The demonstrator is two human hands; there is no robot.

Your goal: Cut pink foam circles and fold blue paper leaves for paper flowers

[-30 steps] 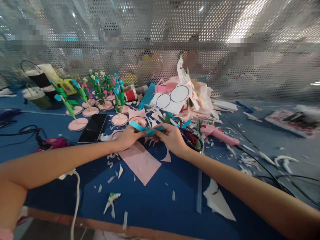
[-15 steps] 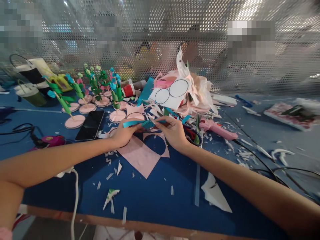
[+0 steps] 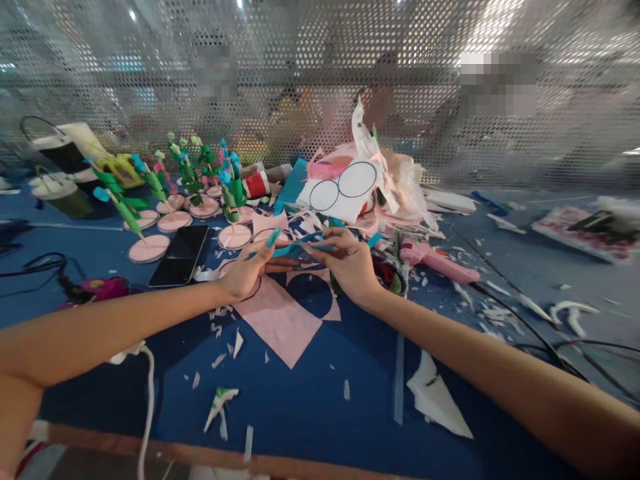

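Both hands meet over the middle of the table, holding a narrow blue paper strip between them. My left hand grips the strip's left part, and a blue end sticks up past its thumb. The fingertips of my right hand pinch the right part, where the paper looks bent or looped. Under the hands lies a pink sheet with a round hole cut in it. Just behind them is a pink disc with a dark outline.
Paper flowers with green stems stand on pink discs at left, beside a black phone. A scrap heap rises at the back. A pink glue gun lies right. White cable crosses the front edge.
The strip has gone from lying flat across the fingers to being bent between the hands. My left thumb has lifted, with a blue end now pointing upward.
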